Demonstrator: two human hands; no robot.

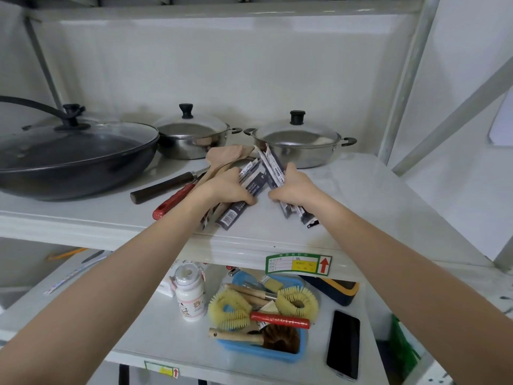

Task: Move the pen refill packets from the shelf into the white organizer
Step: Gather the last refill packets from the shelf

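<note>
Several long dark pen refill packets [259,177] lie fanned on the white shelf [361,195], in front of the pots. My left hand [226,188] grips a bunch of them, whose barcode ends [231,216] stick out toward me. My right hand [293,187] is closed around another bunch [301,213], which leans up toward the right pot. The two hands are close together, almost touching. No white organizer is in view.
A dark wok with a glass lid [72,151] and two steel pots [191,134] [298,140] stand at the back. Wooden spatulas [227,158] and knives [172,200] lie left of the packets. The lower shelf holds a blue tray of brushes [263,354], a bottle [190,294] and a phone [342,344].
</note>
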